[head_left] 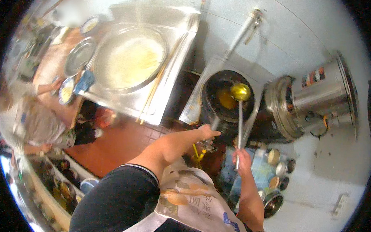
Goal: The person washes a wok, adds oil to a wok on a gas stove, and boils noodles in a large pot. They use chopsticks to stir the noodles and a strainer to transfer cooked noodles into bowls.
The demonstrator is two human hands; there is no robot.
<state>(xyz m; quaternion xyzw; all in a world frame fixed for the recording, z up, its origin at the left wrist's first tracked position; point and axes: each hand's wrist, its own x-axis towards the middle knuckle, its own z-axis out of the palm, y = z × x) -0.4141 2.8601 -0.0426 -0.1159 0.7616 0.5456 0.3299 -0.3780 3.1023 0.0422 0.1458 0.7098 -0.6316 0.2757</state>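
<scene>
My right hand (243, 160) is closed around the long metal handle of a ladle (240, 92), whose bowl holds yellow, shiny liquid. The ladle bowl is over a dark wok (208, 100), where more yellowish liquid lies at the bottom. My left hand (208, 132) is at the near left side of the wok, around the wok's handle (215, 123); part of this grip is hidden. The wok rests on a metal stove top (190, 111).
Left of the wok, a wide pan (100, 86) of pale, cloudy liquid sits in a steel counter (154, 112), with long sticks (159, 80) alongside. A co-worker (41, 121) holds a bowl (66, 91) at far left. Steel pots (280, 109) and seasoning bowls (273, 156) stand at right.
</scene>
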